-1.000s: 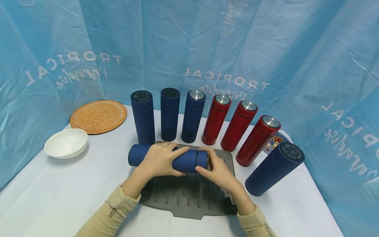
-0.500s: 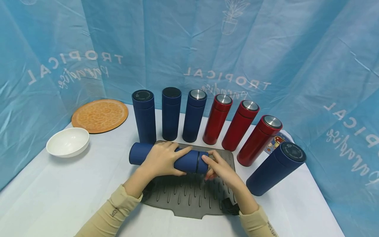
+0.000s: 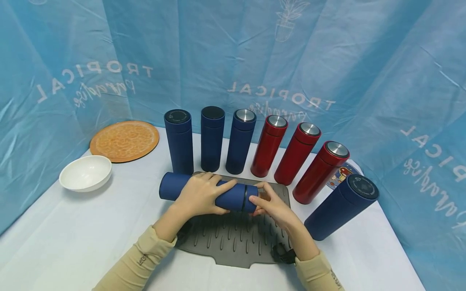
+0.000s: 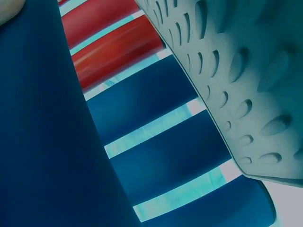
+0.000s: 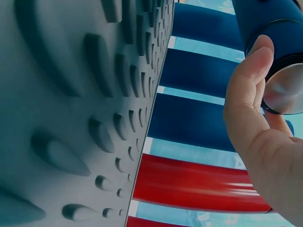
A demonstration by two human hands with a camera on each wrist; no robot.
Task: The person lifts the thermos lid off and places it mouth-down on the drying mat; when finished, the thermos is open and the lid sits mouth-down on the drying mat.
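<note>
Both hands are busy with one blue bottle (image 3: 232, 198), held lying sideways, clear of the grey ribbed mat (image 3: 233, 255) and over its far part. The person's left hand (image 3: 202, 194) is wrapped around the middle of the body, while the right hand (image 3: 274, 206) grasps the cap end, thumb against the blue side near the dark seam; the right wrist view shows the steel disc (image 5: 288, 90) on that end. The bottle's plain base sticks out past the mat on the left. Behind, in a curved row on the white table (image 3: 91, 238), I see three blue bottles, the left one (image 3: 180, 147) and middle one (image 3: 212, 141) with dark tops and the third (image 3: 239, 143) with a silver one, then three silver-topped red bottles (image 3: 296, 155). Another blue bottle (image 3: 336, 210), dark on top, ends the row at the right, near a patterned piece (image 3: 344, 173) partly hidden behind the bottles. Over on the left are a white bowl (image 3: 87, 184) and, farther back, a round orange mat (image 3: 123, 141). Blue printed curtains (image 3: 214, 52) hang behind everything.
</note>
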